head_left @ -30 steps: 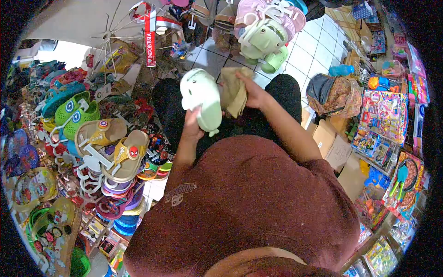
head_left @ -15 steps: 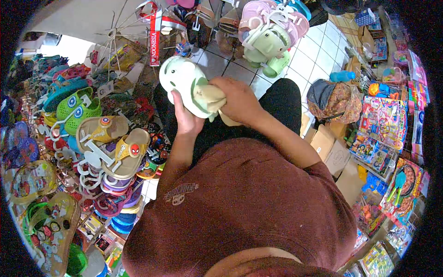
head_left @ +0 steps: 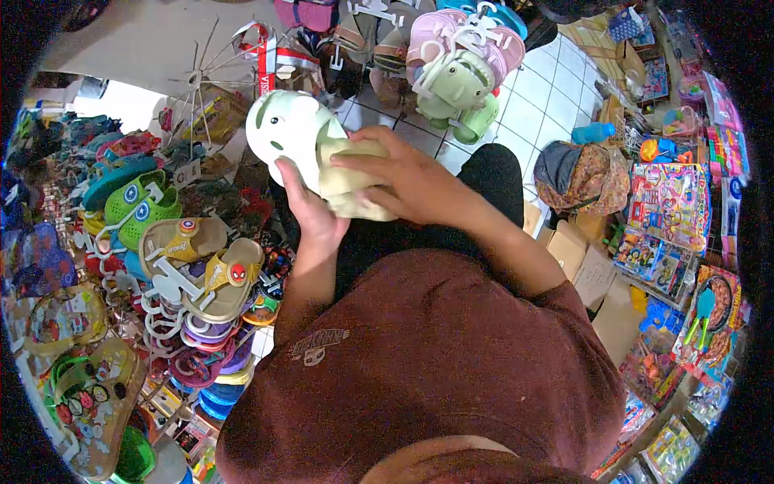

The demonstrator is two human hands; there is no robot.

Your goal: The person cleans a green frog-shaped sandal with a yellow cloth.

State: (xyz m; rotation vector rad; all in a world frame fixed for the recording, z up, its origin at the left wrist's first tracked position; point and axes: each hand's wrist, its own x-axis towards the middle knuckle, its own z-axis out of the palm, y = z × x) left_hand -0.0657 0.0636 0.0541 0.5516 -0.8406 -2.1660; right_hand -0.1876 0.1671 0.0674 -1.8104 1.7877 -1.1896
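A pale green-white slipper (head_left: 286,133) with a moulded animal face, showing a dark eye, is held in front of my body. My left hand (head_left: 313,211) grips it from below, the thumb along its near side. My right hand (head_left: 407,179) is closed over a bunched cream cloth (head_left: 343,165), which lies against the slipper's opening end. Part of the slipper is covered by the cloth and fingers.
Hanging ahead are pink and green clogs (head_left: 459,85) on white hangers. Sandals (head_left: 230,274) and green clogs (head_left: 141,210) crowd the left side. On the right are a patterned bag (head_left: 584,177), cardboard boxes (head_left: 592,274) and packaged toys (head_left: 669,206). White floor tiles (head_left: 524,101) show ahead.
The slipper and both hands have shifted slightly left. My right hand has opened out flatter over the cloth, which now covers more of the slipper's near end.
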